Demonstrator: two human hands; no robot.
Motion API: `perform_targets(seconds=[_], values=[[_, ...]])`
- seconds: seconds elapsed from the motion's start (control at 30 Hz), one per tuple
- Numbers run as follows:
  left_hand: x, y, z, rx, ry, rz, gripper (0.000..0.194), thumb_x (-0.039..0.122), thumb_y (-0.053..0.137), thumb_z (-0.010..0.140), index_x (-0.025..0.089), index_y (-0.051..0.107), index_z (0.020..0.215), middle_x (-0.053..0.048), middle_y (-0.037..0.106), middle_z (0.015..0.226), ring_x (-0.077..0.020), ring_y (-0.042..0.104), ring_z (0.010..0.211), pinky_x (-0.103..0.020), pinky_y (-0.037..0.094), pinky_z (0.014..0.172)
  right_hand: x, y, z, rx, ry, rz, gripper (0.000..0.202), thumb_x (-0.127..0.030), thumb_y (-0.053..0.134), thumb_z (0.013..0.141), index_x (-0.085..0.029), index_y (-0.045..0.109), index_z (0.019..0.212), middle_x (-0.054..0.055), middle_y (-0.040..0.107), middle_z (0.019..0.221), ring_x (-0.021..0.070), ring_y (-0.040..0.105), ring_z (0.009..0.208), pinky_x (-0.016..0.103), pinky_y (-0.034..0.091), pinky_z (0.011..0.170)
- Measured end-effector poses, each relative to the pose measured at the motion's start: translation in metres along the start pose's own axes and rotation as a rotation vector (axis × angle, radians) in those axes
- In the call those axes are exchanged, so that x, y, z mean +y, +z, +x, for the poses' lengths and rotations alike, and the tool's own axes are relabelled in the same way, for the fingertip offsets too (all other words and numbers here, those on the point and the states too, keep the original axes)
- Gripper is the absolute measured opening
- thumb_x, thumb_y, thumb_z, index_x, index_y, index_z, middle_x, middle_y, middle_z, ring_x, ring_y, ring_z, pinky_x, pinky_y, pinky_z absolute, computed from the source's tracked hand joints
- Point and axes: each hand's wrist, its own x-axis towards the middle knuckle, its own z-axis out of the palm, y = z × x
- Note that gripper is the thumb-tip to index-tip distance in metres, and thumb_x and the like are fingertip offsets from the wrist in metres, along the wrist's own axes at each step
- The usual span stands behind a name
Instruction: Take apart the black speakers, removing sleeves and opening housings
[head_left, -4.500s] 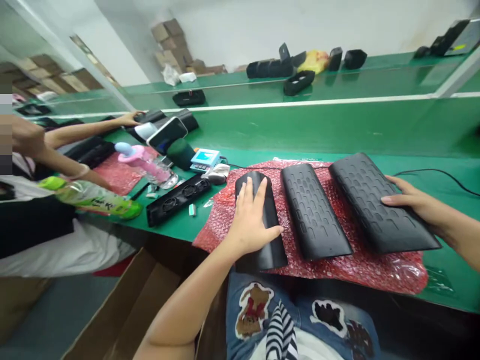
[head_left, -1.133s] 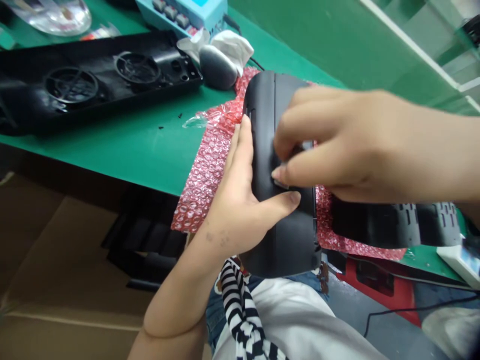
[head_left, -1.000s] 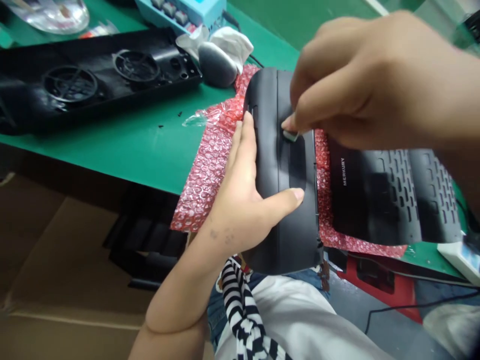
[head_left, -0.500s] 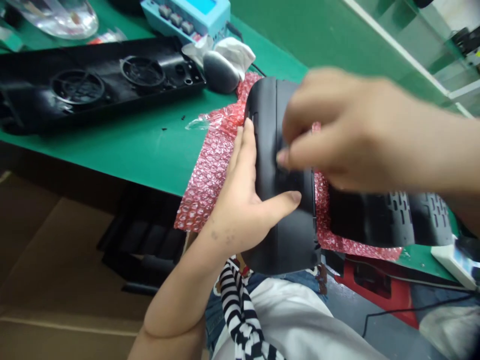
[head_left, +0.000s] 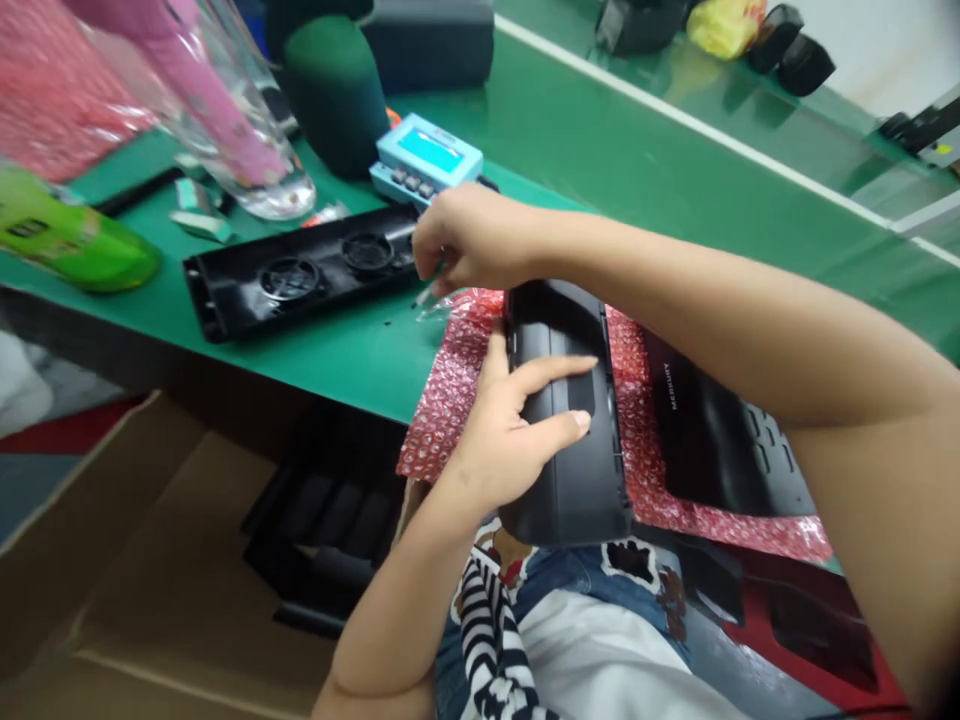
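My left hand (head_left: 517,430) lies spread on a black plastic casing (head_left: 570,490), its thumb and a finger across the top and other fingers along the left side. Under the casing is red bubble wrap (head_left: 442,405). My right hand (head_left: 472,240) is closed around a small thin tool (head_left: 427,292), its tip over the green table beyond the casing's upper left corner. Beside that hand lies a long black part with two round grilles (head_left: 300,275). A black panel with slots (head_left: 712,440) rests on the wrap at the right.
A light blue device with a screen (head_left: 427,158), a dark green cylinder (head_left: 330,95), a clear bottle (head_left: 262,170) and a green bottle (head_left: 82,240) stand or lie behind. Below the table's left edge, a cardboard box (head_left: 142,560) holds black parts.
My right hand has moved from over the casing to its upper left, past the edge. My left hand stays on the casing, fingers more spread. The view has shifted, showing more of the table's left.
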Motion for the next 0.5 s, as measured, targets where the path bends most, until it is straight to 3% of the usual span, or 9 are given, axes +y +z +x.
perform_targets(seconds=[0.1, 0.2, 0.33, 0.5], values=[[0.003, 0.001, -0.002, 0.05, -0.012, 0.012, 0.027, 0.02, 0.073, 0.069, 0.025, 0.078, 0.095, 0.002, 0.033, 0.159, -0.0305, 0.022, 0.151, -0.045, 0.018, 0.124, 0.023, -0.002, 0.009, 0.159, 0.075, -0.051, 0.017, -0.014, 0.07, 0.078, -0.025, 0.075, 0.09, 0.0, 0.073, 0.1, 0.0167, 0.066, 0.094, 0.028, 0.051, 0.086], [0.001, 0.002, -0.004, 0.077, -0.025, 0.022, 0.023, 0.021, 0.074, 0.068, 0.024, 0.078, 0.091, 0.002, 0.023, 0.163, -0.0302, 0.019, 0.152, -0.043, 0.018, 0.124, 0.051, -0.008, 0.013, 0.154, 0.237, -0.077, 0.022, -0.014, 0.064, 0.083, -0.017, 0.075, 0.102, 0.008, 0.072, 0.106, 0.0212, 0.065, 0.101, 0.032, 0.049, 0.09], [-0.001, -0.002, -0.008, -0.005, -0.063, 0.068, 0.052, 0.027, 0.071, 0.075, 0.03, 0.065, 0.127, -0.002, 0.0, 0.167, -0.0289, 0.015, 0.153, -0.044, 0.018, 0.123, 0.068, -0.004, 0.026, 0.082, 0.403, -0.041, 0.026, -0.021, 0.057, 0.091, -0.009, 0.072, 0.109, 0.013, 0.071, 0.106, 0.024, 0.065, 0.102, 0.034, 0.048, 0.09], [0.001, -0.009, -0.011, -0.076, -0.122, 0.14, 0.08, 0.038, 0.07, 0.078, 0.035, 0.036, 0.151, -0.006, -0.005, 0.167, -0.0285, 0.005, 0.154, -0.049, 0.012, 0.123, 0.048, 0.002, 0.06, 0.094, 0.282, -0.072, 0.024, -0.018, 0.056, 0.09, -0.011, 0.074, 0.105, 0.013, 0.072, 0.107, 0.0258, 0.065, 0.105, 0.032, 0.047, 0.088]])
